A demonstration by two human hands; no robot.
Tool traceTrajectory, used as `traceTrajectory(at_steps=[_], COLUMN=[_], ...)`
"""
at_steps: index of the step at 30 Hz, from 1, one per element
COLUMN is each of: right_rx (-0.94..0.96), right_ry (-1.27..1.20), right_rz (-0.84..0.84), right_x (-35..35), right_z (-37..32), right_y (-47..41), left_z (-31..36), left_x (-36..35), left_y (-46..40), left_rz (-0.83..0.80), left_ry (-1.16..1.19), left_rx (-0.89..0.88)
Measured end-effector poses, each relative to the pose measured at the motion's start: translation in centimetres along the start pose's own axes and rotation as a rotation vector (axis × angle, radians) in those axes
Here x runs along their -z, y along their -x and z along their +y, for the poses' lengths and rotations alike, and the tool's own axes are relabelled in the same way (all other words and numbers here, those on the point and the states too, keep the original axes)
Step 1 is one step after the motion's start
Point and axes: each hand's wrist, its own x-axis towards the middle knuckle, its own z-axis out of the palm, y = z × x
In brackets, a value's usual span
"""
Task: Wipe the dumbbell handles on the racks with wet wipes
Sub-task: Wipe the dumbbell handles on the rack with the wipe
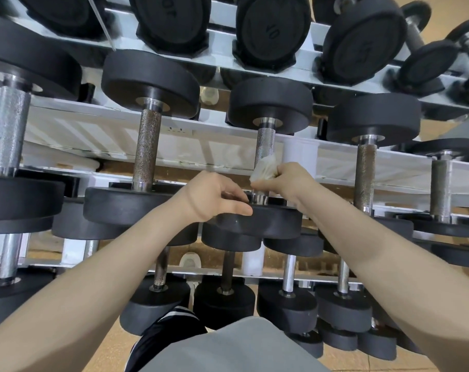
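Your right hand (287,181) sits just right of frame centre, fingers curled into a fist round a crumpled wet wipe (265,167), which bulges out of the fist toward 10 o'clock. The wipe is pressed against the lower part of the knurled handle (265,142) of the middle-tier dumbbell at centre frame. The bright collar below the wipe remains exposed.

Your left hand (214,197) lies at 9 o'clock of the right hand, close beside it. Its fingers are loosely bent, and the thumb and fingertips rest on the rim of that dumbbell's near weight head (268,220). It steadies the head without closing round it.

The far weight head (270,103) of the same dumbbell lies at 12 o'clock of the wipe, on the white rack (201,146). Neighbouring dumbbells flank it at 9 and 3 o'clock on the same tier. One handle (147,149) to the left shows brownish knurling; one handle (366,175) to the right looks similar.

An upper tier of dumbbells runs across 12 o'clock, a lower tier across 6 o'clock. Your grey shorts (236,350) fill the bottom edge.
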Motion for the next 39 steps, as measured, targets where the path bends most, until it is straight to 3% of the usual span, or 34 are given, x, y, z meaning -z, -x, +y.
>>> traceTrajectory(at_steps=[6,16,23,31,39], right_rx=[0.153,0.15,0.23,0.203,0.266], right_ry=[-0.319,-0.14,-0.244,-0.088,-0.296], right_rz=[0.127,0.008,0.121,-0.151,0.157], right_x=[1.0,0.5,-0.1,1.5,-0.1], right_z=[-1.8,1.9,0.5,2.7,0.8], right_y=[-1.9,1.1,-0.3,1.1,-0.8], left_z=[0.0,0.1,0.3,0.1,0.1], left_x=[-0.1,-0.2,-0.3,-0.3,-0.5], left_y=[0.1,-0.1,0.4,0.3,0.6], left_rz=[0.002,0.012,0.07,0.046,0.077], left_ry=[0.069,0.063,0.118,0.142,0.138], left_rx=[0.035,0.037,0.052,0.068,0.055])
